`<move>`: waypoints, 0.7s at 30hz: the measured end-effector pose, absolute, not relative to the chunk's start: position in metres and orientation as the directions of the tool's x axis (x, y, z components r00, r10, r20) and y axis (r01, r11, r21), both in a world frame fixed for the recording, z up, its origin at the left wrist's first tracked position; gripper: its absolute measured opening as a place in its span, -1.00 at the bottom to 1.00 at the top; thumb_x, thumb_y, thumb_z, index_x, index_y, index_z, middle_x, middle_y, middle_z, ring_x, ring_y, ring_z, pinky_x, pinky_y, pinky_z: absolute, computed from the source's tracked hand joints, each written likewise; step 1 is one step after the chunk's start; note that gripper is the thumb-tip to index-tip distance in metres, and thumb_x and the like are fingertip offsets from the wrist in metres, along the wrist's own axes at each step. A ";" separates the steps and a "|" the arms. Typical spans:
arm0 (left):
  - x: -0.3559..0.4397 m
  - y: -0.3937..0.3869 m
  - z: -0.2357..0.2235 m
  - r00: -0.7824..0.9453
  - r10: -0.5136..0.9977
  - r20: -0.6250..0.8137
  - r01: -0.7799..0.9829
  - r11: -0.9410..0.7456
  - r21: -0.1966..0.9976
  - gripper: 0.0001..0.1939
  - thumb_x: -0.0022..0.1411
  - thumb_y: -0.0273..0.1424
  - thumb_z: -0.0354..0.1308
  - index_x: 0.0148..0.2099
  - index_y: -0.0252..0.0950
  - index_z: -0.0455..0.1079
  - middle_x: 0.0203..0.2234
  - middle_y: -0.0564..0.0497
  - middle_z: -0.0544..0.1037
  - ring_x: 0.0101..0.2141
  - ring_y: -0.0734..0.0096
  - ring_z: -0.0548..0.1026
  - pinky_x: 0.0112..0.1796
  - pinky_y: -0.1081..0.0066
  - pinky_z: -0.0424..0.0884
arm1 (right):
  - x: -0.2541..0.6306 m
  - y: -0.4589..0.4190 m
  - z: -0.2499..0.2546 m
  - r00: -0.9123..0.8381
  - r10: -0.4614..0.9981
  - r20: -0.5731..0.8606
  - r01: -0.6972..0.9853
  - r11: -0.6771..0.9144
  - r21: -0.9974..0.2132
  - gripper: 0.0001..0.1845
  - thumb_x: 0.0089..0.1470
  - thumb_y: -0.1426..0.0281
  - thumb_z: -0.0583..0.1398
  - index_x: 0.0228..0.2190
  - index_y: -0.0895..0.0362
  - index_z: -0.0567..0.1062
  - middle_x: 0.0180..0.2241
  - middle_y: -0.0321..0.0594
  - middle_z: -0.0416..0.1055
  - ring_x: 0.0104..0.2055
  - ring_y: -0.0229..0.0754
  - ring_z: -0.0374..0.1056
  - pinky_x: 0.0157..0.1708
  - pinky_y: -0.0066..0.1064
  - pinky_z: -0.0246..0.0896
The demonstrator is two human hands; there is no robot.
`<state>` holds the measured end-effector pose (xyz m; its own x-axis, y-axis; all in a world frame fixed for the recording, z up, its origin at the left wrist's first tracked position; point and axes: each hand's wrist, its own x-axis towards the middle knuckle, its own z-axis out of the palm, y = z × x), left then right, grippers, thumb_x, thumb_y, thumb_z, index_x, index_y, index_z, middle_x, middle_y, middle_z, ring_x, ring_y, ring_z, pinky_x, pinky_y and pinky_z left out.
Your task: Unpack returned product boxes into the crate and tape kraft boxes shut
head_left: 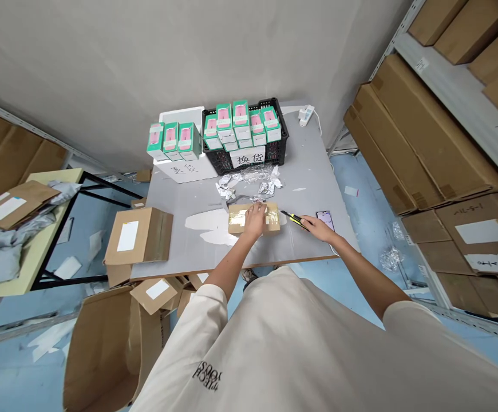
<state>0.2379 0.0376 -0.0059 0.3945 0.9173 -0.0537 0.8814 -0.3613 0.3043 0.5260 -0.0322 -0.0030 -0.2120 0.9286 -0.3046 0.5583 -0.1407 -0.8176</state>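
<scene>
One hand, the left, lies palm down over the top of a small taped cardboard box, its fingers stretched toward the far edge; whether they grip the box I cannot tell. The right hand is closed around the handle of a yellow-and-black cutter, whose tip points at the box's right end, just beside it. The box sits near the front of a grey surface, with a phone lying close to the right hand. Beyond the box are crumpled paper and clear plastic wrap. Farther back, a black crate with a handwritten sign holds green-and-pink boxes; to its left, three more such boxes stand on a white container. A white power strip rests in the back right corner. At the surface's left edge stands a larger labelled carton; an open carton is below on the blue floor. Shelving with brown cartons stands on the right.
</scene>
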 end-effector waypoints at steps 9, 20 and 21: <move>0.239 0.063 -0.018 0.384 0.906 -0.179 0.909 -0.337 0.244 -0.35 0.26 -0.45 0.15 0.36 -0.14 0.11 0.36 -0.25 0.18 0.35 -0.04 0.11 0.22 -0.09 0.12 | 0.516 -0.024 -0.008 -0.288 0.943 -0.167 0.845 0.168 -0.507 -0.47 0.29 0.23 0.14 0.26 -0.09 0.41 -0.04 -0.10 0.48 -0.08 0.00 0.43 -0.08 -0.29 0.27; 0.229 0.057 -0.015 0.425 0.899 -0.108 0.894 -0.397 0.209 -0.46 0.42 -0.32 -0.06 0.40 -0.20 0.11 0.29 -0.27 0.26 0.32 0.00 0.18 0.23 -0.01 0.10 | 0.515 -0.017 -0.007 -0.342 0.924 -0.172 0.849 0.225 -0.478 -0.46 0.27 0.28 0.17 0.26 -0.09 0.42 -0.06 -0.10 0.46 -0.09 -0.01 0.45 -0.06 -0.32 0.25; 0.229 0.053 -0.016 0.435 0.897 -0.080 0.887 -0.411 0.212 -0.45 0.43 -0.32 -0.10 0.41 -0.22 0.09 0.31 -0.28 0.24 0.34 0.02 0.14 0.26 -0.01 0.06 | 0.515 -0.016 -0.007 -0.342 0.923 -0.178 0.848 0.222 -0.481 -0.46 0.27 0.28 0.18 0.26 -0.10 0.42 -0.07 -0.10 0.46 -0.09 -0.01 0.45 -0.06 -0.32 0.25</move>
